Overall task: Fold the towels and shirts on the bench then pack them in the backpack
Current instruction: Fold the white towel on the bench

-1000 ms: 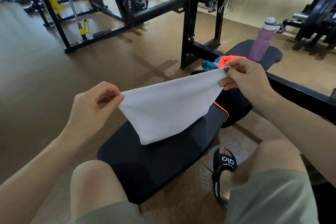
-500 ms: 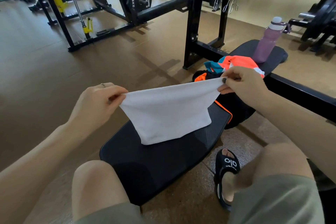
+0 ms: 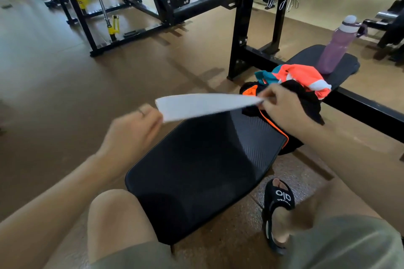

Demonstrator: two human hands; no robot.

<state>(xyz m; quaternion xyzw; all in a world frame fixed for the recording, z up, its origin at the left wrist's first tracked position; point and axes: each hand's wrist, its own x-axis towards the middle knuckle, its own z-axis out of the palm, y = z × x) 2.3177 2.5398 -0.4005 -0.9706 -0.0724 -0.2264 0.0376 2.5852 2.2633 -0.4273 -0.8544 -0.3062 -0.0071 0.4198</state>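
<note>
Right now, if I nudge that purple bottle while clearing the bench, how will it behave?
The purple bottle stands upright, tall and narrow, near the bench pad end, so it probably tips easily. Its round body would likely roll. Fill level and weight can't be judged.

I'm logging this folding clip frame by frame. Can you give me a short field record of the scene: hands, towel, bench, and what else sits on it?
left hand: blurred, pinches the near end of the towel
right hand: pinches the far end
white towel: stretched flat between both hands, held above the bench
bench pad: black, bare under the towel
clothes: orange, teal and black pile, unfolded, on the bench beyond the right hand
bottle: purple, upright on the far pad
backpack: cannot tell which dark item it is
</note>
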